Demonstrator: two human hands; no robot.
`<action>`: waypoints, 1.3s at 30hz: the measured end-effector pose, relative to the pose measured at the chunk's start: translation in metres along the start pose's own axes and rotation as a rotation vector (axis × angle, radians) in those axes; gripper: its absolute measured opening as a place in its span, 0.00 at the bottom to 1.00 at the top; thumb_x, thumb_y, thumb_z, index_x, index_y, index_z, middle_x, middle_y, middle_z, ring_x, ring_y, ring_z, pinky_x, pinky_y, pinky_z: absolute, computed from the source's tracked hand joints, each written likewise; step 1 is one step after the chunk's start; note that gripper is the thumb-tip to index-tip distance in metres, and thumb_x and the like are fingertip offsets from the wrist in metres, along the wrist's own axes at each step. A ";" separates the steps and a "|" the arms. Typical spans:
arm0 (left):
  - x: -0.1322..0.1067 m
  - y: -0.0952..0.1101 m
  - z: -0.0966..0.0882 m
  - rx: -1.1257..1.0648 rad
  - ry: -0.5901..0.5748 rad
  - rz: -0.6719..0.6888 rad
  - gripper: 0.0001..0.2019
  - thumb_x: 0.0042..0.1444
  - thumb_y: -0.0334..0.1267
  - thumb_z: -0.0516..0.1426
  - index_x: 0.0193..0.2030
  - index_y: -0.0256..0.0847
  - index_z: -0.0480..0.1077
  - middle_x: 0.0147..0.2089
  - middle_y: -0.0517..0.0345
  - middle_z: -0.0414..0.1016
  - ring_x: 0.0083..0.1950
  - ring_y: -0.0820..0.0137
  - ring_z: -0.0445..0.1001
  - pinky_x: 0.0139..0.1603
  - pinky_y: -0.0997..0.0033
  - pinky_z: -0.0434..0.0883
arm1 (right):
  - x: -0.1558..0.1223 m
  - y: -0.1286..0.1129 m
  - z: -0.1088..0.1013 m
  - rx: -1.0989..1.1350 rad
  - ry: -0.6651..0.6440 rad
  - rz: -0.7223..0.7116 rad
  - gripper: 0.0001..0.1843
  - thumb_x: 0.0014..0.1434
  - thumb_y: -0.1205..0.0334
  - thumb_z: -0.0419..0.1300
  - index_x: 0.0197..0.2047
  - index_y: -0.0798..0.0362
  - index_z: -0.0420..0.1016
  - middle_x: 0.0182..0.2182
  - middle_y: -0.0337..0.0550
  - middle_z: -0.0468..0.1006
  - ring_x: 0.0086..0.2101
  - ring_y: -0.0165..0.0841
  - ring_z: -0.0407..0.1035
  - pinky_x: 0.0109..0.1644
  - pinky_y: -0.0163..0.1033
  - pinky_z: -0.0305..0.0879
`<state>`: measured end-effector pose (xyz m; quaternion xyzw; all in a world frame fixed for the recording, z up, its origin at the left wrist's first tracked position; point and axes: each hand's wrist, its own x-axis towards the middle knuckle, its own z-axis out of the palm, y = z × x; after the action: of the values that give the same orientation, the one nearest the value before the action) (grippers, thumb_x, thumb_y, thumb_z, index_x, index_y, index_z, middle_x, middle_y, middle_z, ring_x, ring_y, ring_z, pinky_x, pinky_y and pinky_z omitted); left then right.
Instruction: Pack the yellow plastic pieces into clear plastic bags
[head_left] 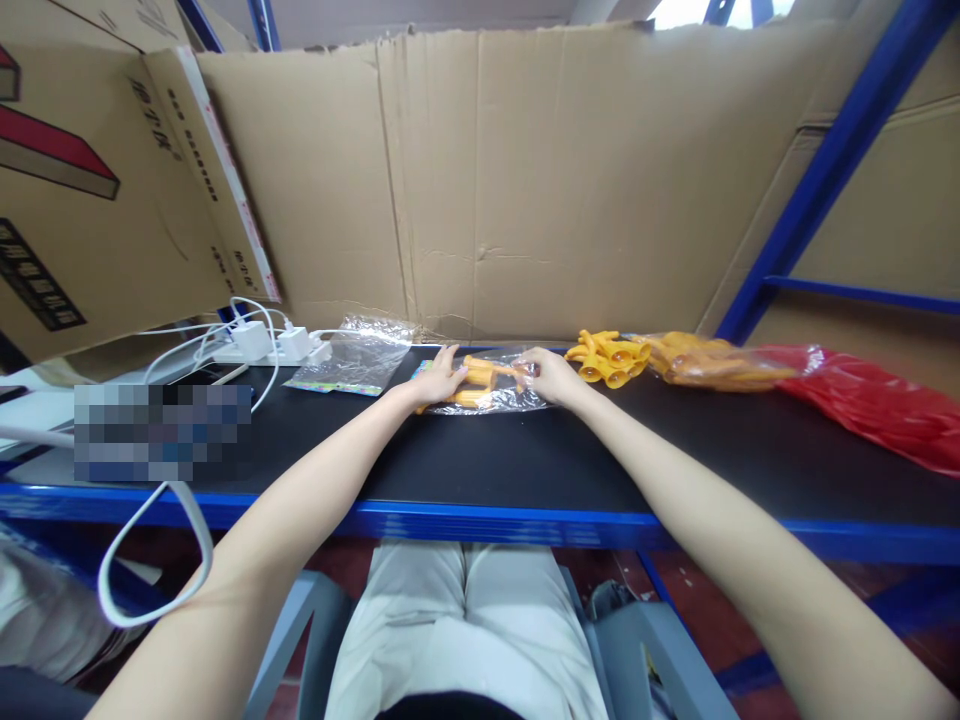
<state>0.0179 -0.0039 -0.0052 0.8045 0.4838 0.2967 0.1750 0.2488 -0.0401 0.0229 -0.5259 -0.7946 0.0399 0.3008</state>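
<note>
A clear plastic bag [510,401] with orange plastic pieces [480,374] inside lies flat on the black tabletop in front of me. My left hand [441,378] rests on the bag's left end, fingers stretched out and thumb apart. At the other end, the bent fingers of my right hand [551,376] close on the bag beside a thin orange part. The fingertips of that hand are partly hidden. Just right of it sits a pile of loose orange horn-shaped pieces [611,358]. A flat clear bag with a colourful strip [360,358] lies to the left.
Farther right are a clear bag of orange pieces [705,362] and a red plastic bag [877,405]. A power strip with white plugs [251,342] and looping cables occupies the left. Cardboard [585,180] walls the back; a blue edge [495,522] fronts the table.
</note>
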 end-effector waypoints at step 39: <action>-0.008 0.018 -0.010 0.126 -0.083 0.281 0.06 0.53 0.40 0.54 0.31 0.41 0.63 0.55 0.46 0.64 0.66 0.62 0.47 0.62 0.55 0.50 | -0.005 0.003 0.008 0.911 -0.464 0.309 0.12 0.49 0.63 0.62 0.39 0.56 0.77 0.31 0.44 0.78 0.13 0.18 0.54 0.13 0.26 0.54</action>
<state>0.0211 -0.0193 0.0104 0.8851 0.3767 0.2538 0.1009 0.2491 -0.0414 0.0130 -0.4300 -0.6557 0.5400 0.3058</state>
